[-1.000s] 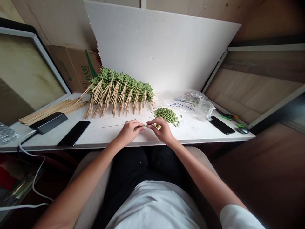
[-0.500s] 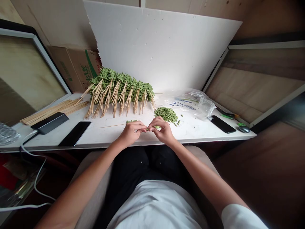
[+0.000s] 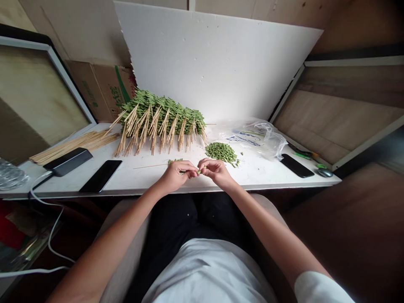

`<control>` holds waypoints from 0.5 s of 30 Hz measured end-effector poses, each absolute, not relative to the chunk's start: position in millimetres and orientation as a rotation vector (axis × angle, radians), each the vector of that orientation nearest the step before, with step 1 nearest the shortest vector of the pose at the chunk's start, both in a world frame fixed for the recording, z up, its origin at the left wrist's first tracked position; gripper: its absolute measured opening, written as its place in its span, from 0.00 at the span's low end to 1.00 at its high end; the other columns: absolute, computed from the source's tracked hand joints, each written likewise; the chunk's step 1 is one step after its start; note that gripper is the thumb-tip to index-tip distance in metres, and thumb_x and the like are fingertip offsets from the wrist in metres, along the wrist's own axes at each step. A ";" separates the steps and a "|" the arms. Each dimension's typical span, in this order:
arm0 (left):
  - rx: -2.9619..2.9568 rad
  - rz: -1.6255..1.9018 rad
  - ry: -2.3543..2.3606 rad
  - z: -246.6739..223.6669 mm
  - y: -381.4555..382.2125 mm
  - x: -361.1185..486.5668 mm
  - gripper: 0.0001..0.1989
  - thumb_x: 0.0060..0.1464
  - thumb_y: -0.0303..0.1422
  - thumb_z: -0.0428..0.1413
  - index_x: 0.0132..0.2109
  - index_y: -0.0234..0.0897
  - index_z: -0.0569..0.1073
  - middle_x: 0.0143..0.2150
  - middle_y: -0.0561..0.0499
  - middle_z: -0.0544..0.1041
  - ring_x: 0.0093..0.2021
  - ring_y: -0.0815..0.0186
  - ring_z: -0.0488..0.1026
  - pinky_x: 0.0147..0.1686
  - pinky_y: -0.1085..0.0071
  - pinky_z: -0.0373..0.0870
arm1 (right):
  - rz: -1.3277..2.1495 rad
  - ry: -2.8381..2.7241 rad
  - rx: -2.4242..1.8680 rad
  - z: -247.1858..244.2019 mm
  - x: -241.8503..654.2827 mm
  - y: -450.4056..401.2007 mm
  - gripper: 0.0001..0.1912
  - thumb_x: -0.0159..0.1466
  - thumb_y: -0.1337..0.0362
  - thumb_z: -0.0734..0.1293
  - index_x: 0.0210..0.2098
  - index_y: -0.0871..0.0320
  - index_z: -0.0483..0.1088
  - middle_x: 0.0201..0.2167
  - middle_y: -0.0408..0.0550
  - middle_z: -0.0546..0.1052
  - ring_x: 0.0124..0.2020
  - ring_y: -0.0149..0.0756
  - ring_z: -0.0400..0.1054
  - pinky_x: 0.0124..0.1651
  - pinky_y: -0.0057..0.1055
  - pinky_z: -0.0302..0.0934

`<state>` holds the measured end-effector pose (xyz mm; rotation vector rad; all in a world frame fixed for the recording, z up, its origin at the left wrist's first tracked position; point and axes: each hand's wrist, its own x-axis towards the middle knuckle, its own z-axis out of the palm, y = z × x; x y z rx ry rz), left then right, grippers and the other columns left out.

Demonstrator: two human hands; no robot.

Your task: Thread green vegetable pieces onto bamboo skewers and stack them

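My left hand and my right hand meet near the table's front edge, fingers pinched. Between the fingertips is a small green piece, held by my right hand. What my left fingers pinch is too small to make out. A thin stick lies to the left of my left hand, beside a few green pieces partly hidden behind it. Behind my right hand sits a heap of short green pieces. Farther back is a large stack of green-covered sticks, their bare ends toward me.
Bare sticks, a black box and a phone lie on the left of the white table. A plastic bag, another phone and a mouse are on the right. A white board stands behind.
My fingers have shifted slightly, and the green piece between them shows more clearly. The whole view has moved a little.
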<state>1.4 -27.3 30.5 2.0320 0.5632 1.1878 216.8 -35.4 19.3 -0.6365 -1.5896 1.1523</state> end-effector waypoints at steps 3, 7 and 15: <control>2.044 1.155 0.617 29.8 -26.9 1.0 0.07 0.61 0.26 0.62 0.42 0.34 0.86 0.36 0.45 0.83 0.31 0.67 0.78 0.34 0.72 0.77 | 1.129 -1.577 -0.662 16.9 217.2 -32.2 0.18 0.61 0.46 0.79 0.34 0.54 0.80 0.33 0.48 0.78 0.36 0.39 0.74 0.44 0.38 0.70; 2.104 1.166 0.732 25.9 -23.5 -0.3 0.07 0.62 0.27 0.61 0.39 0.34 0.86 0.35 0.45 0.83 0.30 0.67 0.77 0.33 0.71 0.76 | 0.917 -1.645 -0.805 14.7 222.5 -24.0 0.16 0.61 0.48 0.78 0.32 0.54 0.81 0.32 0.48 0.80 0.37 0.40 0.73 0.43 0.37 0.68; 2.069 1.158 0.850 27.6 -7.1 -19.5 0.08 0.64 0.30 0.61 0.41 0.34 0.86 0.38 0.45 0.83 0.28 0.67 0.75 0.34 0.70 0.76 | 0.510 -1.657 -1.380 28.4 292.0 1.0 0.16 0.60 0.50 0.77 0.33 0.57 0.84 0.35 0.52 0.85 0.38 0.46 0.76 0.40 0.37 0.67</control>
